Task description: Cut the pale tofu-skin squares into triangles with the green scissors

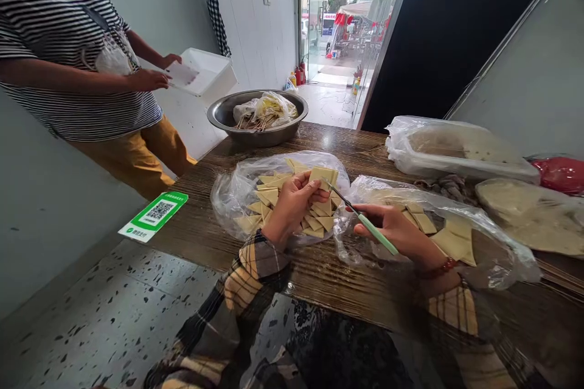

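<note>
My left hand (296,203) is closed, pinching a small stack of pale yellow tofu-sheet pieces (323,176) between thumb and fingers. In my right hand (395,231) are scissors (375,232) with a pale green handle, seen nearly edge-on. Their metal tip touches or lies right beside the held stack. Below my left hand, many cut tofu pieces (269,196) lie on a clear plastic bag (228,194). Larger tofu sheets (454,243) rest in another clear bag (495,249) beside and partly behind my right hand and wrist.
A metal basin (260,138) holding bagged skewers stands at the table's far edge. A green QR-code card (155,216) lies at the left corner. At right are a plastic-wrapped tray (465,161) and a red bag (561,173). A person (91,85) at left holds a white box (210,70).
</note>
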A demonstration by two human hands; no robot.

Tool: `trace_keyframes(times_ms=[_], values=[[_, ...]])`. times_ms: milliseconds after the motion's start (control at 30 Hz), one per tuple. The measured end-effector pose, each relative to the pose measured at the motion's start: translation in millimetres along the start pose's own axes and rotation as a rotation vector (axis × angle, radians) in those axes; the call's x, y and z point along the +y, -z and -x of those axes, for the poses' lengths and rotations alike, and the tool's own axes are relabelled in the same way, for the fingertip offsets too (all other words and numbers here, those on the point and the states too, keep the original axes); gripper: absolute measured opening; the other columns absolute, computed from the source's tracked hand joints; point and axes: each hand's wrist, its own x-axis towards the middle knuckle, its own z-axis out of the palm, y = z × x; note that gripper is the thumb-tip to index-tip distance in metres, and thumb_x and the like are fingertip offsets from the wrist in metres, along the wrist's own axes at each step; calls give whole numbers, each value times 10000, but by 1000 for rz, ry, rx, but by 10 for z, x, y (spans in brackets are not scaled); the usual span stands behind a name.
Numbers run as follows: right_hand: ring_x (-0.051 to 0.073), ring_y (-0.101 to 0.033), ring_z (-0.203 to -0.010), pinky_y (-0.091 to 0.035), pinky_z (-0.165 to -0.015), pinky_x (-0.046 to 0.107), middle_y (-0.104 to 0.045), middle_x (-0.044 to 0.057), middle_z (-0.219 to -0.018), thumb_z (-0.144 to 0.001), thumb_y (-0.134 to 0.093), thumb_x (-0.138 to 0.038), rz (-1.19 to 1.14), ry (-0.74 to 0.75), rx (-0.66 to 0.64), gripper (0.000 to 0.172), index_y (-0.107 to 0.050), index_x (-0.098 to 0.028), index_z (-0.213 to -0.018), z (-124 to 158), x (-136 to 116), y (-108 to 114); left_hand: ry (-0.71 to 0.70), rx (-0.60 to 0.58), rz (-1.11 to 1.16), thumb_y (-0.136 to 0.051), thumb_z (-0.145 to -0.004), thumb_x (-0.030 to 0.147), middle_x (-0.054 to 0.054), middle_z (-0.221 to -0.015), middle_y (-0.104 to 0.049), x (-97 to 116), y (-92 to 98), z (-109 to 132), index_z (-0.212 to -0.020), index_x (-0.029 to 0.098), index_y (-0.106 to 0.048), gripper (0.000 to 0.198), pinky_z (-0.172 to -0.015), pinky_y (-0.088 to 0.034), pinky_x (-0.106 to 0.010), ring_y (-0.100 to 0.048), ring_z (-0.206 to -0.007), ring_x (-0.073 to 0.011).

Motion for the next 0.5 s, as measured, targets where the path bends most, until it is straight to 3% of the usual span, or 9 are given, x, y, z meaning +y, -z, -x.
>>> trace_keyframes(times_ms=[200,367,500], values=[[225,-648,-763,-509,-665,330,-733,52,-865,-758,-723,-455,-17,5,38,535,-707,-157,-1203,1,-14,-10,61,-57,-54,-789,-689,415,-52,-754,-696,17,16,24,-811,105,-612,377,-514,-485,-186,-643,-568,-96],[238,-658,-818,-520,-704,331,-743,64,-945,-736,-741,-439,-17,31,28,512,-722,-179,-1176,4,-40,-20,81,-58,-28,-795,-681,398,-13,-670,-670,29,17,25,-778,124,-576,363,-456,-430,-166,-595,-501,-71],[241,-664,-828,-524,-720,336,-743,62,-940,-751,-722,-436,-15,8,9,530,-698,-176,-1213,13,-58,-25,68,-54,13,-812,-665,348,-10,-678,-673,27,7,19,-808,122,-577,356,-481,-454,-172,-607,-520,-75]])
